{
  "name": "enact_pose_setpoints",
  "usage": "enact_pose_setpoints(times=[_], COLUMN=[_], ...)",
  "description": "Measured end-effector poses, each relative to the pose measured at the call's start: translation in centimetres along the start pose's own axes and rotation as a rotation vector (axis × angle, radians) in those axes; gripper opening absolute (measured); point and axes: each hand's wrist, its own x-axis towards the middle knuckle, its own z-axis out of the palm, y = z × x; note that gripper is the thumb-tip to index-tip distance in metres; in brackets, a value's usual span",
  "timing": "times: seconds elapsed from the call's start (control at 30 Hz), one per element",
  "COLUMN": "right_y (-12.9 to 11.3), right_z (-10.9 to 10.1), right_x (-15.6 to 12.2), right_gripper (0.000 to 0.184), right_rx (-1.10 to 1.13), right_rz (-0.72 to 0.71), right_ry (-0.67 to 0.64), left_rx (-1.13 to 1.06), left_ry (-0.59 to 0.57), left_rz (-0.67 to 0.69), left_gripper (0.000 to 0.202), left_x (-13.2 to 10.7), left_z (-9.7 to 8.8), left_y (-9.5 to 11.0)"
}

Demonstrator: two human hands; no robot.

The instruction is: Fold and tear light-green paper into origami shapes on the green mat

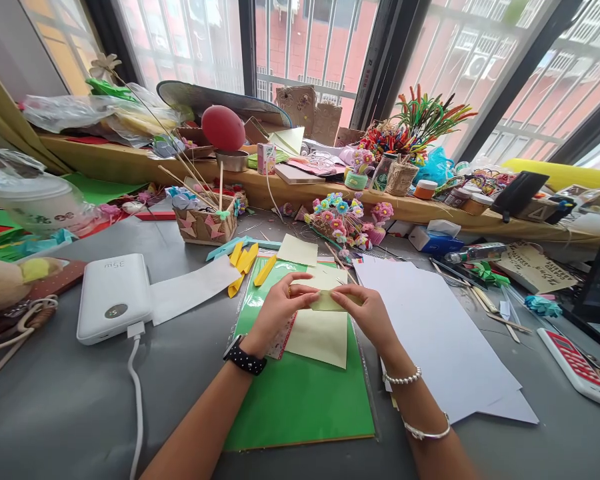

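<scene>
Between my two hands is a small piece of pale yellow paper (326,302), pinched at its left and right edges. My left hand (287,297), with a black dotted watch band at the wrist, has thumb and fingers closed on the left edge. On the other side my right hand (363,308), wearing two bracelets, grips the right edge. Below them a larger pale yellow sheet (323,340) lies on a green folder (305,407). Another pale square (299,251) rests just beyond my hands. Folded yellow paper strips (243,261) lie to the left.
White paper sheets (430,333) spread to the right. A white power bank (114,298) with a cable stands left. Behind are a cardboard box with sticks (205,223), a bunch of small flowers (337,217) and a cluttered ledge (405,200). A calculator (580,367) lies far right.
</scene>
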Motion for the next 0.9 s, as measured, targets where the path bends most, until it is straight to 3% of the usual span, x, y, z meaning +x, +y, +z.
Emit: enact_pose_setpoints(times=[0.37, 0.5, 0.73, 0.9], right_y=[0.43, 0.37, 0.43, 0.37], right_z=[-0.85, -0.89, -0.8, -0.62], right_x=[0.29, 0.25, 0.22, 0.18], right_gripper=[0.032, 0.028, 0.025, 0.023], right_rx=[0.38, 0.431, 0.441, 0.439], right_rz=[0.325, 0.327, 0.33, 0.321], right_ry=[-0.041, -0.053, -0.054, -0.061], left_rx=[0.128, 0.119, -0.042, -0.031], left_ry=[0.097, 0.114, 0.009, 0.033], left_rz=[0.098, 0.066, -0.06, -0.073], left_gripper=[0.017, 0.013, 0.012, 0.016], left_x=[0.16, 0.14, -0.06, -0.02], left_z=[-0.29, -0.32, -0.16, -0.01], left_y=[-0.2, -0.1, 0.19, 0.11])
